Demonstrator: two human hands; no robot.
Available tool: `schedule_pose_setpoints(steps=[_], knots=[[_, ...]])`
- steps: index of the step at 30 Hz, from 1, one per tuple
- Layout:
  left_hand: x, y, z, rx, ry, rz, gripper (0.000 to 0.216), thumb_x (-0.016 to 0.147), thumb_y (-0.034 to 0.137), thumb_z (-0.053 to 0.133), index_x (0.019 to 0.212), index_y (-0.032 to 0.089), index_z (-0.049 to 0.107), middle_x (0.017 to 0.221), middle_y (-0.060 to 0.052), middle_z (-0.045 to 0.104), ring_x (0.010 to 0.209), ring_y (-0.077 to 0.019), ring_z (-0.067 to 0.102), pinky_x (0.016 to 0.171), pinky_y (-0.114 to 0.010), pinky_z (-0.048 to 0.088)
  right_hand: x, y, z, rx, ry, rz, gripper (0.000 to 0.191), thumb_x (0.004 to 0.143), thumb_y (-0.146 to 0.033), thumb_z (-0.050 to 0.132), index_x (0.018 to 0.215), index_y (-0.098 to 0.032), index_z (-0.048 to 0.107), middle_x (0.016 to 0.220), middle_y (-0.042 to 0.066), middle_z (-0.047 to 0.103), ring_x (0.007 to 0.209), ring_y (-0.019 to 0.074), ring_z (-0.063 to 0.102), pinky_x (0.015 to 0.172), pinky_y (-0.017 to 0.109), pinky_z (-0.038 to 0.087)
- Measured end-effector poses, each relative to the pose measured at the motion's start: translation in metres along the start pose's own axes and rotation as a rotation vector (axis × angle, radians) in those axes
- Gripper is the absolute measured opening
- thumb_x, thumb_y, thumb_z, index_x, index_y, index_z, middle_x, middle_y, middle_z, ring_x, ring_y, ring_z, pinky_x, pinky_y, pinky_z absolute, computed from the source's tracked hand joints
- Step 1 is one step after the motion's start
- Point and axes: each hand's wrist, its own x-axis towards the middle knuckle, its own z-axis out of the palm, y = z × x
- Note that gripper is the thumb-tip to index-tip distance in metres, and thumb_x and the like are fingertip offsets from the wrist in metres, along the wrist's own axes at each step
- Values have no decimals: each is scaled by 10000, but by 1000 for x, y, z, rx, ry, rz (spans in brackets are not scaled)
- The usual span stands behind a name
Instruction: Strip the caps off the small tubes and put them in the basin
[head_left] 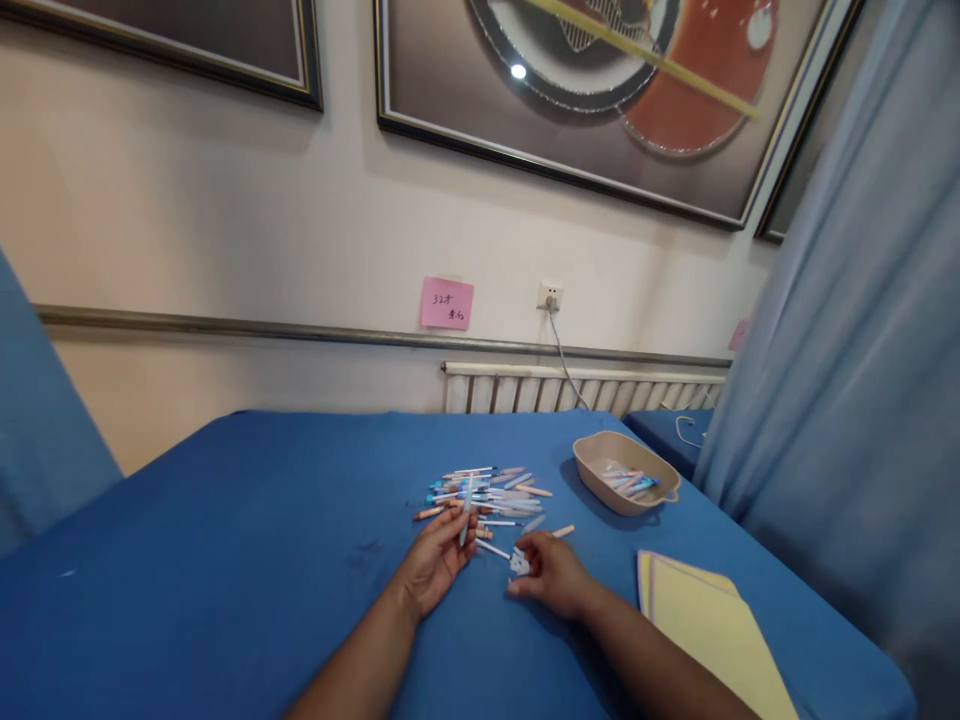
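The left hand (436,562) rests on the blue tablecloth (225,540) with its fingers curled loosely around a pale blue pen (466,510), which points up and away from the palm toward the wall. The right hand (551,574) lies just beside it, thumb and fingertips pinched on a small pale piece (519,563), possibly a cap; what it is exactly is too small to tell. The two hands are close but do not touch.

Straight beyond the fingers lies a loose pile of pens (487,492), pastel blue, white and orange, scattered flat across the cloth; the held pen's far end reaches into its near edge. One orange pen (563,531) lies apart, just past the right hand.

To the right of the pile, near the table's far edge, sits a beige oval tray (600,478) with a few pens lying inside it. Nearer on the right, yellow paper sheets (712,630) lie stacked by the right forearm.

Behind the table run a white radiator (585,390), a wall socket (550,296) with a cable, and a pink sticky note (447,303). A blue curtain (862,400) hangs at the right.
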Motion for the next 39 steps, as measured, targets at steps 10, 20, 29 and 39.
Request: schedule_pose_setpoints(steps=[10,20,29,39], knots=[[1,1,6,23,39,-27,173,798,89,647,964,124,611,799,-31,659,623,-84,633,607,-191,527,0,-4,-3,-159,31,-82,265,722,-285,661,962,-192,599,934,75,631,855,235,598,752,294,418],[0,0,10,70,70,-11,169,795,155,672,956,114,639,832,-43,656,648,-100,628,599,-214,516,23,20,0,258,70,-37,198,826,-276,478,914,-189,633,724,24,647,616,178,603,559,258,445],[2,7,0,47,47,7,147,788,177,683,918,114,656,820,-37,647,652,-95,614,618,-212,502,20,22,-3,274,70,-64,218,831,-300,490,900,-204,672,841,56,660,728,202,624,648,288,491],[7,3,2,41,48,-20,114,783,181,685,876,130,644,827,-36,641,674,-105,618,609,-209,484,15,15,-11,184,-96,-182,186,832,-197,474,863,-203,658,811,41,622,780,191,594,717,286,456]])
